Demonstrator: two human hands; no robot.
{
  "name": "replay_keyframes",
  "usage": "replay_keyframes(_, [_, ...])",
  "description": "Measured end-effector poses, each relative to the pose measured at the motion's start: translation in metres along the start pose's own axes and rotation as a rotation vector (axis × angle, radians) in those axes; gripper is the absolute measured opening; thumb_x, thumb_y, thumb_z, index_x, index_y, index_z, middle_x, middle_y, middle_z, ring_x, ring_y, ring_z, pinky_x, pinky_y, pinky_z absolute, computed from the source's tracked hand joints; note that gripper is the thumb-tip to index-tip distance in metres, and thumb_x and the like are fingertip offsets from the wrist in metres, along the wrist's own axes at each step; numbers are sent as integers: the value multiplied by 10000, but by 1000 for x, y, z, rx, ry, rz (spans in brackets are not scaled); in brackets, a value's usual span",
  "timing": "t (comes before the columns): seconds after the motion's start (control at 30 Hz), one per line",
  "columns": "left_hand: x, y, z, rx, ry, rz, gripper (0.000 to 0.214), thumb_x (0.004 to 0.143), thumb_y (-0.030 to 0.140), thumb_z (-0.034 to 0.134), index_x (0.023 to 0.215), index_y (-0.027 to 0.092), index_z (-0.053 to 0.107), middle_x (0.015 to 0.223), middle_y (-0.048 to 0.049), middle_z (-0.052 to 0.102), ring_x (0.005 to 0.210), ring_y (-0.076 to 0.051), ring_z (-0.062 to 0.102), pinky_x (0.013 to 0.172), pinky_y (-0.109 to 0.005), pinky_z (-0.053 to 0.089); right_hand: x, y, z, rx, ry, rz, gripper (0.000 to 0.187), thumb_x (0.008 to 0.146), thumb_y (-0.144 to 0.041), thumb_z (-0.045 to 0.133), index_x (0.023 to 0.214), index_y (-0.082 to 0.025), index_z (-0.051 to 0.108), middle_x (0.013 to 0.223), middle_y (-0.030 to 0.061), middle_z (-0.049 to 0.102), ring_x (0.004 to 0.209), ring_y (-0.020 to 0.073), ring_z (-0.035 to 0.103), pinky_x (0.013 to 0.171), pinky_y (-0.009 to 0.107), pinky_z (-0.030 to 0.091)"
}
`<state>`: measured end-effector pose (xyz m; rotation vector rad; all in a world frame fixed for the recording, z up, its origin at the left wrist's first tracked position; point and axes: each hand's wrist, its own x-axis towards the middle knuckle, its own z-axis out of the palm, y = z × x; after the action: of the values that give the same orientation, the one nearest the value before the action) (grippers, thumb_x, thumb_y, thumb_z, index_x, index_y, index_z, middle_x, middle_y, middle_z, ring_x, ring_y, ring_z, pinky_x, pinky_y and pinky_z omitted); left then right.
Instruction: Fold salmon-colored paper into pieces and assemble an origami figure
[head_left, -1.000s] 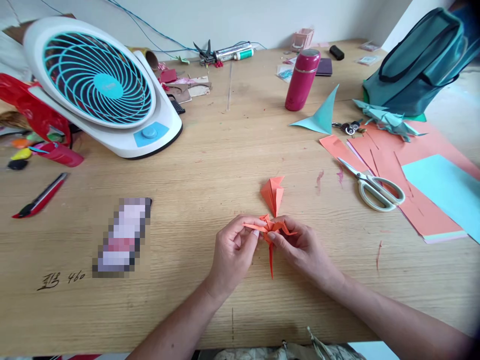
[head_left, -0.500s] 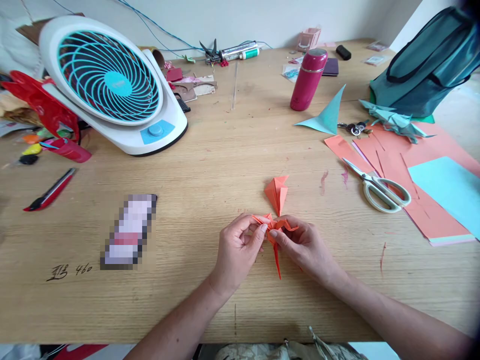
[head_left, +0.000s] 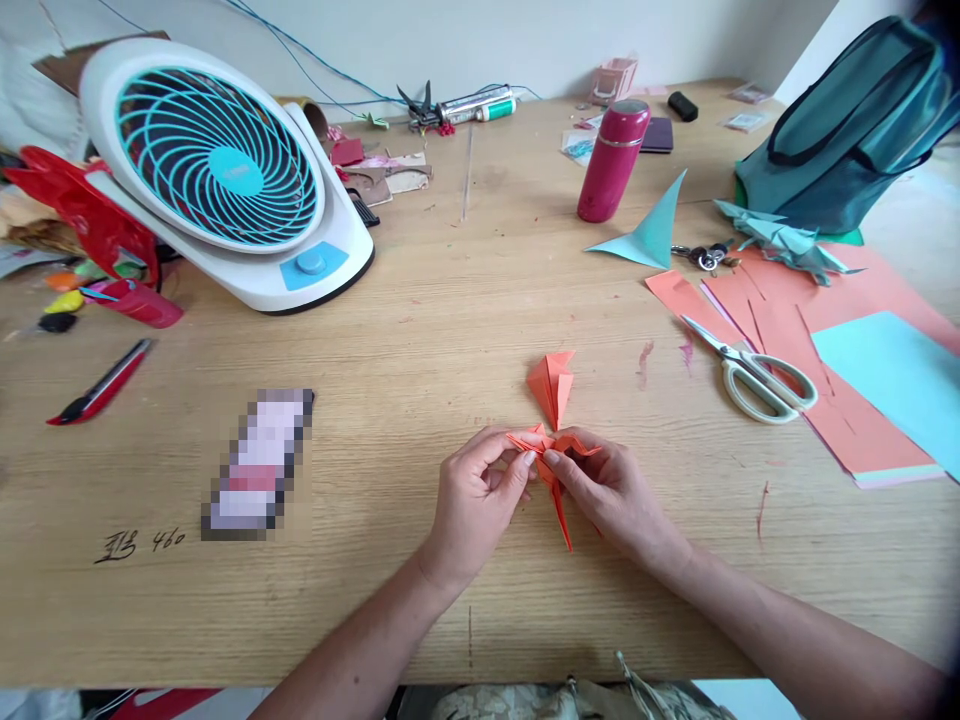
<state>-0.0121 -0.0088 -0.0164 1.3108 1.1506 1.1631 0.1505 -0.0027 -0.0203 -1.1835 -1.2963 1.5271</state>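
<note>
Between my hands is an orange origami figure (head_left: 558, 490) with thin pointed limbs, one of them hanging down toward me. My left hand (head_left: 480, 490) pinches its left side between thumb and fingers. On the other side, my right hand (head_left: 604, 490) is closed on the figure, its thumb pressed near the middle. The two thumbs almost meet, and fingers hide part of the folds. Just beyond my fingertips lies a second folded orange paper piece (head_left: 552, 385), fan-shaped, its point toward me.
White-handled scissors (head_left: 765, 385) lie on orange and blue paper sheets (head_left: 885, 380) at right. Behind them are a teal origami figure (head_left: 787, 240), keys (head_left: 705, 258), a teal paper (head_left: 649, 235), a magenta flask (head_left: 613, 165) and a bag (head_left: 832, 140). A fan (head_left: 225, 180), cutter (head_left: 101, 385) and blurred phone (head_left: 259, 465) are left.
The hanging limb of the orange figure has swung slightly right, and my right thumb has shifted a little right. Otherwise my hands keep their hold.
</note>
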Motion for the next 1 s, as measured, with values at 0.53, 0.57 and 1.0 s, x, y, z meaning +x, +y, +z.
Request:
replay_keyframes(0.53, [1, -1, 0, -60, -27, -24, 170, 923, 230, 616, 1017, 186, 750, 967, -68, 693, 724, -141, 689, 531, -211, 618, -1, 3, -1, 8, -15, 10, 377, 904, -555, 655, 829, -187, 622, 722, 4, 581, 650, 139, 494, 595, 249, 410])
replay_keyframes(0.57, [1, 0, -1, -61, -30, -18, 168, 929, 244, 614, 1008, 184, 750, 961, -70, 691, 724, -143, 687, 528, -211, 615, -1, 3, -1, 8, -16, 16, 396, 899, -571, 651, 814, -186, 611, 719, 6, 577, 649, 140, 489, 593, 251, 408])
replay_keyframes(1.0, [-2, 1, -1, -28, -19, -50, 183, 941, 317, 619, 1000, 177, 721, 946, -70, 659, 721, -148, 669, 497, -212, 600, 2, -13, 5, -15, -13, 51, 568, 802, -723, 660, 655, -186, 549, 574, -37, 429, 513, 84, 319, 428, 225, 268])
